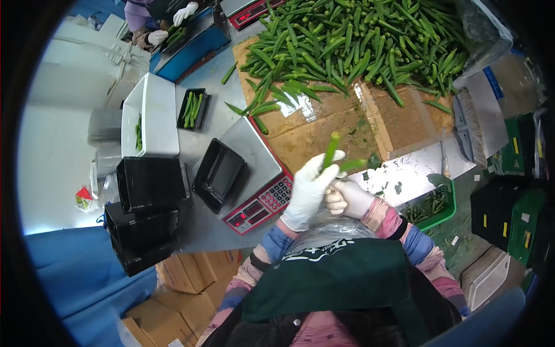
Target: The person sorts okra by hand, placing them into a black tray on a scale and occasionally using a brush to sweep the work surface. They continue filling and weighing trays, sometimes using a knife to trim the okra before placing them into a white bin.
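My left hand point(309, 188), in a white glove, is wrapped round an upright okra pod point(331, 149), whose pale stem end points away from me. A second okra pod point(352, 165) sticks out to the right from between the two hands. My right hand point(349, 198), gloved too, is closed with its fingers curled right against the left hand; what it grips is hidden. Left of the hands, an empty black tray point(218, 174) rests on a red digital scale point(261, 203). Beyond them, a big heap of okra point(358, 43) covers the cardboard point(309, 130).
A black tray of okra point(192, 109) lies near a white bin point(161, 115). Stacked black trays point(151, 184) stand at left. A brush point(469, 127) and a green basket point(442, 217) of okra bits are at right. Another person's gloved hands point(185, 13) work at the far left.
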Action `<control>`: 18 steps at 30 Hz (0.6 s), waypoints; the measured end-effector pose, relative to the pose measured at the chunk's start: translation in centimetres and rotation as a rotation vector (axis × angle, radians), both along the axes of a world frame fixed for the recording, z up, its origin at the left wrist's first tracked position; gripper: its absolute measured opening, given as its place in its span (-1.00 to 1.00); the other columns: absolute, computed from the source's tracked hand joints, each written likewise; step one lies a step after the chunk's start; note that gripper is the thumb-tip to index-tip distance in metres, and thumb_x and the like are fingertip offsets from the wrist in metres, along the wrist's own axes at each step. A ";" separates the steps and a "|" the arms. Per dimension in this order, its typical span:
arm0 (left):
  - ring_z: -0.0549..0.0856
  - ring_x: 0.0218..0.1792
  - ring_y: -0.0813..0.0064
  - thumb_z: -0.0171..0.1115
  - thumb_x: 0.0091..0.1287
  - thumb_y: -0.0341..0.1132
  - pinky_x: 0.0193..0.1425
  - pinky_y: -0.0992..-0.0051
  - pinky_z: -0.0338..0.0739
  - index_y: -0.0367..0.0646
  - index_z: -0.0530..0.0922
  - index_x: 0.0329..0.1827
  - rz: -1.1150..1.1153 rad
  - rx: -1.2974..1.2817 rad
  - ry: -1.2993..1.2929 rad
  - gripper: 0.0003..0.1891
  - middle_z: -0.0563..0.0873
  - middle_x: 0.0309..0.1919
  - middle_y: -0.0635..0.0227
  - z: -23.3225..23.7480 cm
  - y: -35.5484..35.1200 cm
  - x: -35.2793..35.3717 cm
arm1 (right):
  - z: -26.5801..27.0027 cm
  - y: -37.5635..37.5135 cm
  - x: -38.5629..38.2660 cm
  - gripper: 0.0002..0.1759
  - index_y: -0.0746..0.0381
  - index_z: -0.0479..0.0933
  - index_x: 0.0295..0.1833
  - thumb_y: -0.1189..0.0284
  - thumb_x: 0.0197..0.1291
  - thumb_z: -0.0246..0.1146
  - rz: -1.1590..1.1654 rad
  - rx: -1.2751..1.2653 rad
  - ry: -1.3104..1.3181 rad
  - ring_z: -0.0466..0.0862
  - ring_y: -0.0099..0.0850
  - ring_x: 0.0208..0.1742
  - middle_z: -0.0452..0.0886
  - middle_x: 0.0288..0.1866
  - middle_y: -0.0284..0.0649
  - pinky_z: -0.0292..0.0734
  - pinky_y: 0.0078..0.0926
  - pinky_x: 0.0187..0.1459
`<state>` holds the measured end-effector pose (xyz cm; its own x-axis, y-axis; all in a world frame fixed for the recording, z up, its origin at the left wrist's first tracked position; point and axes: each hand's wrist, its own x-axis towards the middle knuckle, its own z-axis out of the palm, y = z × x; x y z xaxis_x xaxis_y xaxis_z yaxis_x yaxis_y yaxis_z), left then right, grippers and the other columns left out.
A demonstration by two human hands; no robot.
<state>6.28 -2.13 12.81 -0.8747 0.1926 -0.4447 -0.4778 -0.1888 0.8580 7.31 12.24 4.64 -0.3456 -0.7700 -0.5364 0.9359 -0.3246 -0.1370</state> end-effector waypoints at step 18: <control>0.64 0.22 0.37 0.13 0.47 -0.58 0.39 0.39 0.46 -0.34 0.48 0.41 0.402 -1.017 0.325 -0.56 0.64 0.29 0.13 -5.1 -26.4 3.5 | -9.1 17.8 -2.9 -0.74 0.25 0.67 -0.05 0.31 0.49 0.17 -0.629 1.284 0.644 0.64 -0.47 -0.53 0.71 -0.41 -0.28 0.54 -0.52 -0.44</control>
<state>9.74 -28.51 7.67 -0.8939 -0.4476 0.0240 -0.2675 0.5758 0.7726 4.40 30.06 -4.51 -0.8436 0.4186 -0.3362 0.3776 0.0175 -0.9258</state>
